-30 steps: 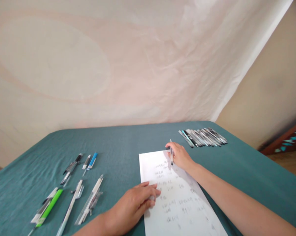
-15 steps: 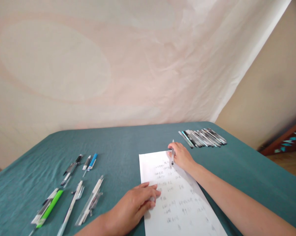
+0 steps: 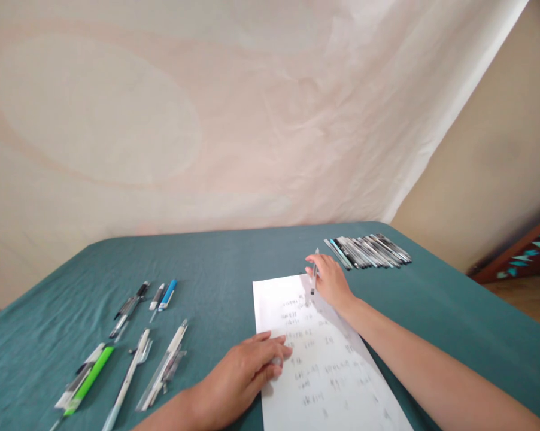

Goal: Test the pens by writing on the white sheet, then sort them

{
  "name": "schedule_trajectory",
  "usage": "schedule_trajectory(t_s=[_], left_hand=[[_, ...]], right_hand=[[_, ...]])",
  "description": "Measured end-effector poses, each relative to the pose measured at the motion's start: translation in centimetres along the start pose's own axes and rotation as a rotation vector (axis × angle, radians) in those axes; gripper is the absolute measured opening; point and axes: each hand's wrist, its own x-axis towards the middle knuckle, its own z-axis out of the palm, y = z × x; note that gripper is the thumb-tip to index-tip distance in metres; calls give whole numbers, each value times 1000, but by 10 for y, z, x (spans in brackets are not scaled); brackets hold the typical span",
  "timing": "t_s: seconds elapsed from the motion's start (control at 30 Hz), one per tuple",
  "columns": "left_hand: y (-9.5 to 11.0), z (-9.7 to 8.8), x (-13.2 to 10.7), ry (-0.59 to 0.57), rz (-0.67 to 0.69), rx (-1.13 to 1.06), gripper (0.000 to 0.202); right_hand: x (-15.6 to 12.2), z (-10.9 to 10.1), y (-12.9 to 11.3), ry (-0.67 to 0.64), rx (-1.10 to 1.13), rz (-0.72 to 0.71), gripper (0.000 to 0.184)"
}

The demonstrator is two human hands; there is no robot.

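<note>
A sheet of white paper (image 3: 337, 395) with rows of handwriting lies in front of me. Near its far edge, my right hand (image 3: 330, 278) pinches a clear pen (image 3: 314, 280) between thumb and fingers. The pen stands steeply, its dark end pointing down toward me; whether that end touches the paper I cannot tell. My left hand (image 3: 252, 368) rests on the paper's left edge, fingers loosely bent and a little apart, with nothing visible in them.
A tight row of several pens (image 3: 369, 251) lies at the far right. On the left are a green pen (image 3: 89, 380), a blue pen (image 3: 167, 295), a white pen (image 3: 127, 380) and other loose pens and parts (image 3: 164, 368). A green cloth (image 3: 216, 257) covers the table.
My right hand has shifted slightly away from me, and the pen has risen with it, tilting a little. My left hand stays in place on the paper.
</note>
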Motion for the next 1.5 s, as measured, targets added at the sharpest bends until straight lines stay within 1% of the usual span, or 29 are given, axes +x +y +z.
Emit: schedule_trajectory(t_s=[0.03, 0.1, 0.17, 0.23, 0.27, 0.3, 0.33, 0.43, 0.47, 0.5, 0.53, 0.6, 0.63, 0.67, 0.7, 0.73, 0.8, 0.83, 0.87, 0.9, 1.0, 1.07, 1.13, 1.2, 1.27, 1.37, 1.43, 1.5], left_hand=[[0, 0, 0, -3, -1, -4, 28], [1, -1, 0, -6, -2, -11, 27], [1, -1, 0, -5, -3, -10, 27], [1, -1, 0, -5, -7, -8, 27], [0, -1, 0, -5, -7, -7, 26], [0, -1, 0, -7, -8, -7, 26], [0, 0, 0, -7, -7, -8, 26], [-2, 0, 1, 0, -3, -14, 28], [-2, 0, 1, -1, -4, -15, 28], [-3, 1, 1, -2, -6, -16, 28], [-3, 1, 1, -4, -7, -16, 29], [-3, 0, 1, -8, -9, -15, 29], [-3, 0, 1, -8, -8, -16, 29], [-2, 0, 1, -7, -8, -16, 29], [-2, 0, 1, -4, -10, -17, 29], [-1, 0, 1, -4, -13, -20, 29], [-1, 0, 1, -4, -17, -25, 29], [-1, 0, 1, -4, -18, -28, 29], [-1, 0, 1, -3, -15, -29, 29], [-1, -1, 2, -2, -13, -30, 29], [-1, -1, 2, -1, -13, -29, 28], [0, -1, 2, -7, -14, -31, 28], [0, -2, 2, -12, -14, -31, 28], [0, -1, 1, -13, -13, -28, 27], [0, -1, 1, -12, -16, -21, 28], [-2, 0, 0, -12, -12, -9, 28], [-2, 0, 0, -12, -10, -10, 28], [-2, -1, 1, -17, -11, -11, 28]], right_hand=[[0, -3, -1, 3, 125, 25, 29], [0, -7, -6, -66, 432, 104, 37], [-2, -6, -11, -230, 739, 222, 45], [-4, -1, -14, -411, 978, 339, 50], [-5, 3, -14, -470, 1058, 386, 50], [-5, 7, -13, -484, 1106, 422, 49], [-4, 10, -11, -451, 1122, 445, 47], [-3, 13, -6, -190, 1033, 444, 42], [-3, 11, -6, -129, 1009, 436, 42], [-3, 10, -7, -116, 1013, 429, 42], [-4, 7, -9, -152, 1046, 427, 44], [-5, 4, -15, -312, 1141, 427, 50], [-6, 4, -18, -389, 1158, 426, 52], [-6, 4, -19, -430, 1134, 422, 52], [-6, 4, -20, -418, 1073, 418, 49], [-6, 5, -19, -363, 988, 416, 45], [-4, 6, -16, -195, 826, 413, 36], [-4, 6, -13, -130, 783, 408, 32], [-3, 6, -12, -103, 773, 401, 29], [-3, 6, -10, -109, 789, 392, 26], [-5, 7, -11, -230, 841, 371, 24], [-7, 8, -13, -287, 818, 369, 25], [-8, 9, -13, -314, 770, 370, 27], [-7, 10, -11, -312, 714, 368, 28], [-7, 9, -9, -280, 672, 377, 26], [-7, 6, -10, -230, 730, 401, 16], [-9, 4, -14, -250, 797, 402, 15], [-11, 3, -19, -307, 803, 381, 17]])
